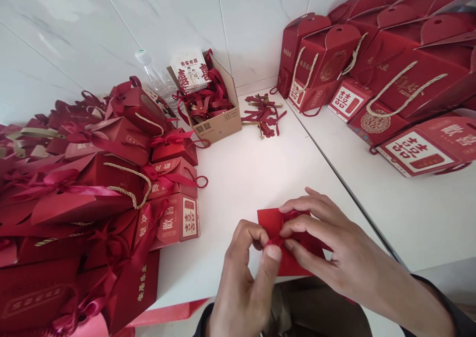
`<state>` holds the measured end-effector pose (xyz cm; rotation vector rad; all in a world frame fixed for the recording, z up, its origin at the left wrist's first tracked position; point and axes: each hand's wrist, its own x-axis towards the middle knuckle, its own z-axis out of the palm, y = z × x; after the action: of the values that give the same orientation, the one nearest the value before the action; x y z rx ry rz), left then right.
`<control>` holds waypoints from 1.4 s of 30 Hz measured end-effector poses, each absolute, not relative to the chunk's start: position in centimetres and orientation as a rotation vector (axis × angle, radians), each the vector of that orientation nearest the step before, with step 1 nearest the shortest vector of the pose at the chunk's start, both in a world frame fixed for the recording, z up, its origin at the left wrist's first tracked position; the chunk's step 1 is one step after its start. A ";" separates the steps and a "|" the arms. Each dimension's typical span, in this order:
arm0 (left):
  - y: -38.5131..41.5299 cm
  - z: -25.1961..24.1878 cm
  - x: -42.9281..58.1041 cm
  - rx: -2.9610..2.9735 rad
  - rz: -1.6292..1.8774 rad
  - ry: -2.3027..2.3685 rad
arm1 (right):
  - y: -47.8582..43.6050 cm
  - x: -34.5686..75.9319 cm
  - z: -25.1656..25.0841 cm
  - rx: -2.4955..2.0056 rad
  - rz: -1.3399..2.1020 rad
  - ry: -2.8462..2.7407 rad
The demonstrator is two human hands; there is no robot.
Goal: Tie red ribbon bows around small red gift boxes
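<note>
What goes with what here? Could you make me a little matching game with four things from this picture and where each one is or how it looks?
Things
1. Cardboard box
2. Plastic bottle
3. Bright red box
4. Pile of dark red strips

Places and looks
A. At the fingertips of the left hand and right hand
B. Lying loose on the white table
C. Brown, holding printed cards and red ribbons
D. Clear, near the tiled wall

Right pairs: 1-C, 2-D, 3-A, 4-B
</note>
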<state>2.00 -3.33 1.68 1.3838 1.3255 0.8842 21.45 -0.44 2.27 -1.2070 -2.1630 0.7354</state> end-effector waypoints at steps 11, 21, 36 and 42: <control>-3.6 1.5 3.3 1.621 0.968 1.474 | -1.1 22.4 1.4 -1.265 0.669 -2.150; -4.0 1.1 5.1 1.354 1.165 1.614 | -1.2 22.2 1.5 -1.308 0.714 -2.076; -4.1 2.0 5.6 1.170 1.187 1.727 | -1.0 23.3 1.2 -1.450 0.617 -1.852; -4.1 2.2 5.7 1.209 1.210 1.682 | -1.7 23.2 1.6 -1.480 0.594 -1.840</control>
<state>5.66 -4.06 2.24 1.2088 1.6815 1.2102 23.23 -1.66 1.63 -1.4804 -1.8403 0.5941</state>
